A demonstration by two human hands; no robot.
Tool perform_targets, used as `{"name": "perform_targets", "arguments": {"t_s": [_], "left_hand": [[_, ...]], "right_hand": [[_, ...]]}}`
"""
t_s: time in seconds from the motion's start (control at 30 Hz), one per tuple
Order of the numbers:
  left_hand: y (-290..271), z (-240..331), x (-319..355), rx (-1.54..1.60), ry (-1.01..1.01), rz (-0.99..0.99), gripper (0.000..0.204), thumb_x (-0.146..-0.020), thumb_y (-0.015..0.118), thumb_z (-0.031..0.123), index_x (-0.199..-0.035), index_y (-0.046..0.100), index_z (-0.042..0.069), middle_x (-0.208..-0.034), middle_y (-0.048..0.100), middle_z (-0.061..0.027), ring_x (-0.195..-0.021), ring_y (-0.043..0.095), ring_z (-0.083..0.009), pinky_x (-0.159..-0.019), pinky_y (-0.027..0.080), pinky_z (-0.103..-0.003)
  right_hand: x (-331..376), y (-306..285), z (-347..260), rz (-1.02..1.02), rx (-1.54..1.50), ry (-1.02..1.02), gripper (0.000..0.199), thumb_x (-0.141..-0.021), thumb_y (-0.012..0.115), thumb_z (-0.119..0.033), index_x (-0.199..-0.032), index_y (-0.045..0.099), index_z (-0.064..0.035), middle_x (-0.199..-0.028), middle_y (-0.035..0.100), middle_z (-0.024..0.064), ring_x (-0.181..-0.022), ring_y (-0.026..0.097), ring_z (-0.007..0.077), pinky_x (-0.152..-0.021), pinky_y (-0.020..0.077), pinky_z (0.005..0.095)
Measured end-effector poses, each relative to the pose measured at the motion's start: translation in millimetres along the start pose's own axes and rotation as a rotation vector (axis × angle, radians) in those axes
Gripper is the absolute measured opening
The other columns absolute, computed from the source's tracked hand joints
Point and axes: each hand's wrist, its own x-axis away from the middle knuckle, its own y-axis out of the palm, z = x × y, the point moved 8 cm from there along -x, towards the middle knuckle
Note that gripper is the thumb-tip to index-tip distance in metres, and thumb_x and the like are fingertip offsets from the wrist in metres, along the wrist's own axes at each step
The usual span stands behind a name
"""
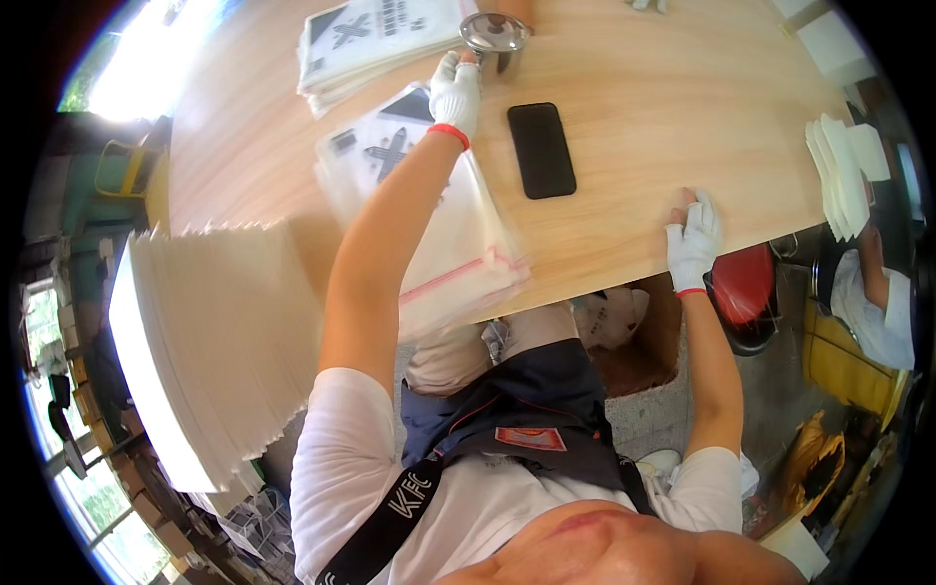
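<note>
two gloved hands: left hand (455,90) at a steel pot (496,39) (top cropped).

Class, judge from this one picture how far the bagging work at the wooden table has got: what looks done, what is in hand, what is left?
Done, it seems: a stack of filled printed bags at the far edge. In hand: the left hand reaches to the small metal pot over a clear bag; the right hand rests on the table. Left: the tall stack of white sheets.
</note>
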Motion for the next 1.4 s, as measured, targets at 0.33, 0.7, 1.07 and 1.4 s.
{"name": "perform_targets", "arguments": {"t_s": [0.33, 0.7, 1.07, 1.4], "left_hand": [[64, -26, -58, 0.14, 0.167, -0.23, 0.023, -0.09, 0.05, 0.022, -0.11, 0.052, 0.011, -0.069, 0.048, 0.0023, -0.052, 0.043, -0.0072, -0.046, 0.037, -0.024], [31, 42, 21, -0.096, 0.475, -0.051, 0.033, -0.088, 0.052, 0.023, -0.113, 0.049, 0.003, -0.078, 0.058, -0.0031, -0.067, 0.051, -0.0106, -0.063, 0.043, -0.027], [-183, 21, 233, -0.995, 0.383, 0.347, 0.038, -0.082, 0.061, 0.017, -0.118, 0.05, 0.009, -0.128, 0.047, -0.0108, -0.11, 0.049, -0.0293, -0.093, 0.039, -0.036], [-218, -41, 203, -1.022, 0.128, 0.072, 0.065, -0.079, 0.06, 0.027, -0.134, 0.036, 0.003, -0.136, 0.039, -0.0186, -0.127, 0.035, -0.03, -0.105, 0.027, -0.034]], "right_hand": [[-13, -6, 11, -0.004, -0.012, 0.036, 0.036, -0.075, 0.059, -0.019, -0.108, 0.055, -0.0068, -0.125, 0.049, 0.0122, -0.111, 0.046, 0.0325, -0.093, 0.0378, 0.0401], [-9, 4, 16, -0.033, 0.045, 0.022, 0.037, -0.074, 0.061, -0.023, -0.107, 0.054, -0.0076, -0.125, 0.048, 0.012, -0.111, 0.046, 0.0319, -0.094, 0.038, 0.0398], [0, -4, 1, 0.057, -0.124, 0.067, 0.034, -0.075, 0.059, -0.024, -0.106, 0.057, -0.0102, -0.112, 0.057, 0.0104, -0.104, 0.052, 0.0288, -0.09, 0.0403, 0.0382], [40, 16, -185, -0.575, -0.652, -0.051, 0.039, -0.082, 0.049, -0.035, -0.11, 0.057, -0.0088, -0.1, 0.061, 0.0179, -0.096, 0.056, 0.0358, -0.081, 0.0437, 0.0433]]}}
